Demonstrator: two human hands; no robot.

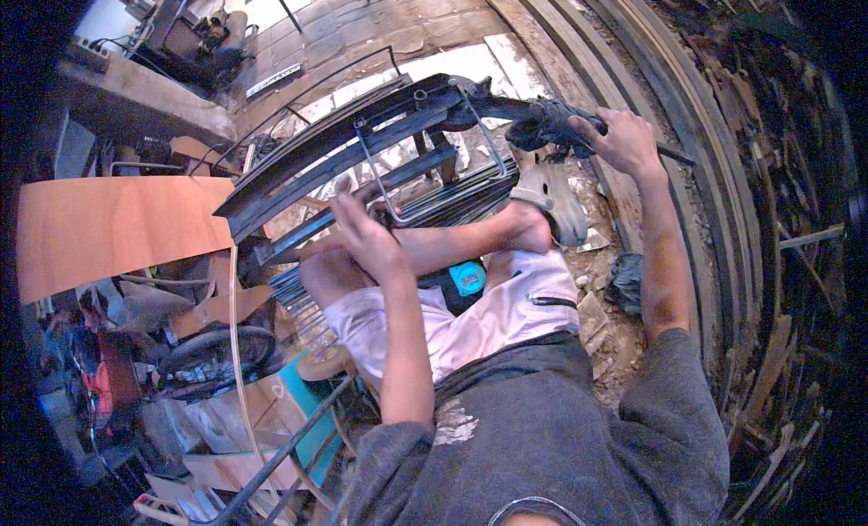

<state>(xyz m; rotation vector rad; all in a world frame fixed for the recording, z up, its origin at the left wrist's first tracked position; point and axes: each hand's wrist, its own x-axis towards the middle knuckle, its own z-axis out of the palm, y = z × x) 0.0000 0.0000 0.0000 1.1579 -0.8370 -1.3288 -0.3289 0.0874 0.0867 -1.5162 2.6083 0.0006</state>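
My right hand [624, 142] grips the dark lever handle [674, 152] beside a crumpled black wrapping [551, 132] at the end of a black steel jig [298, 155], which crosses above my lap. Two bent pale metal rods [500, 160] hang from the jig. My left hand [366, 232] is raised above my bent leg, fingers extended and apart, just left of the lower corner of one bent rod. A bundle of long thin rods [452, 200] lies under the jig. A cyan tape measure [468, 278] rests between my legs, and a beige clog [565, 209] sits beside my bare foot.
Long timber planks [705, 200] line the right side, with scrap wood beyond. At left are a plywood sheet [108, 227], a bicycle wheel [217, 363], a teal board [307, 408] and clutter. A concrete ledge [158, 101] and tiled floor [353, 28] are at the back.
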